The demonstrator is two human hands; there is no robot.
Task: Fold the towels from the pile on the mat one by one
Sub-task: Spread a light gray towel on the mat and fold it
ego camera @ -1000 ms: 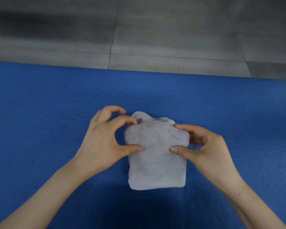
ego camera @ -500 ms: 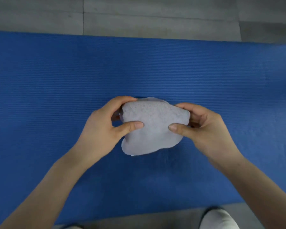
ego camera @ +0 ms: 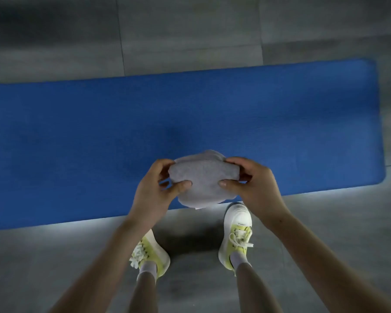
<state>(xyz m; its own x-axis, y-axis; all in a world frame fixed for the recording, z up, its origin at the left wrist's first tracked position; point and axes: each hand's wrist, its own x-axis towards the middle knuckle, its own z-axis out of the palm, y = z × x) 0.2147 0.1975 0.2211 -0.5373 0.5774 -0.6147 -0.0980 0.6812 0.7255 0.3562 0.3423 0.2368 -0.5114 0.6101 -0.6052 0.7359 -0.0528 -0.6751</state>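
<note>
Towel (ego camera: 203, 179), grey and folded into a small thick pad, is held up in the air between our two hands, over the near edge of the blue mat (ego camera: 99, 132). Our left hand (ego camera: 154, 195) pinches its left side, thumb (ego camera: 181, 185) on top and fingers curled behind. Our right hand (ego camera: 255, 188) pinches the right side the same way, thumb (ego camera: 228, 183) pressed on the upper face. The towel's lower edge sags in a rounded curve and, in the picture, overlaps the strip of floor just in front of the mat.

The mat's right end is in view, with rounded corners; its left end runs out of the picture. Its far and near edges lie straight, and the blue surface around the towel is open on both sides and ahead.

The mat lies on a grey tiled floor (ego camera: 190, 30), with seams crossing beyond the far edge. A pale glow lines the mat's near edge. Our left shoe (ego camera: 151, 251) and right shoe (ego camera: 237, 229), yellow-green and white with white laces, stand on the floor just short of the mat, apart from each other.

A second ago the towel lay flat on the mat with our fingers at its sides. Half a second ago it was already lifted in the same two-handed pinch. Since then the view has pulled up and back, bringing the shoes and the mat's right end into sight.
</note>
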